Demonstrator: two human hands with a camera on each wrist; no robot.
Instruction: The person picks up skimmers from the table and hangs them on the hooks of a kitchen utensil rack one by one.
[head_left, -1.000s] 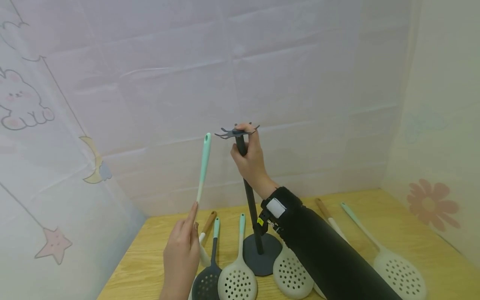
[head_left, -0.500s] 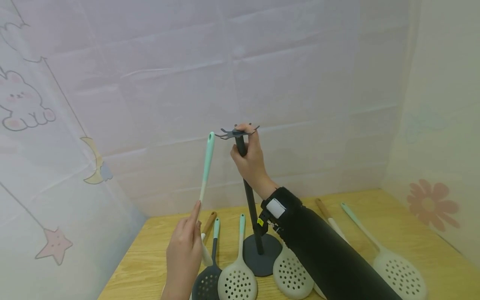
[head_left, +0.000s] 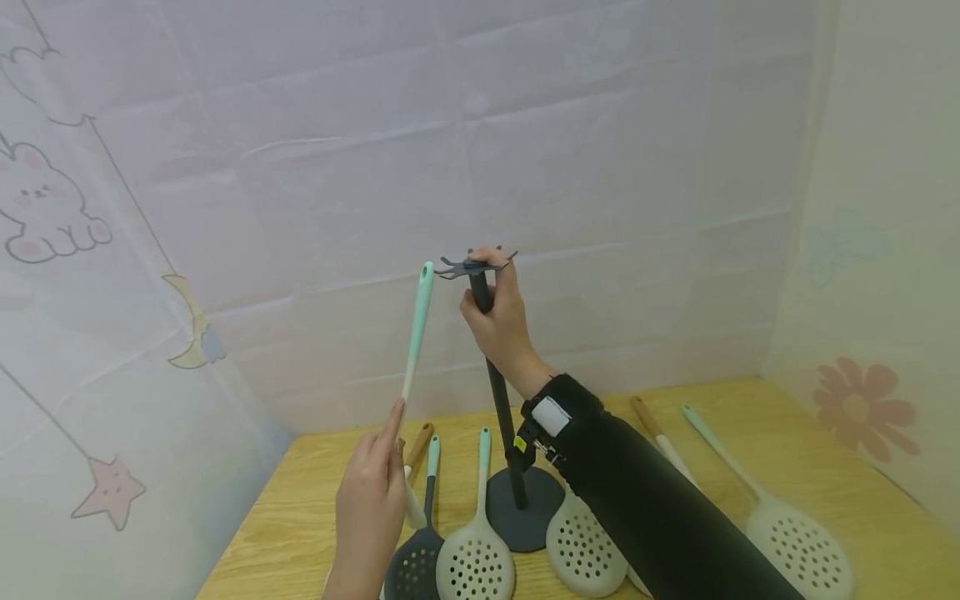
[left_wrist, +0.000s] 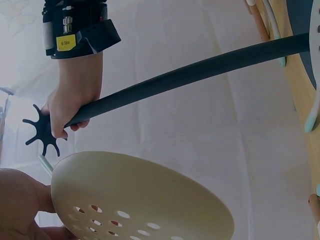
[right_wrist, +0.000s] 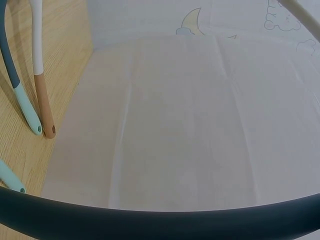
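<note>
You're in a staged recording booth: a wooden table boxed in by white sheets with bunny and flower cartoons.

wooden table | on it: stand base, five slotted skimmers

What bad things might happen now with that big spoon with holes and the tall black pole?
The left hand holds the skimmer low down, near its bowl, so the long mint handle may wobble and miss the small hooks on top. If it misses, it might slip and drop onto the skimmers lying on the table. The stand is tall and thin; the right hand grips it near the top, so a bump could tip it.
</note>
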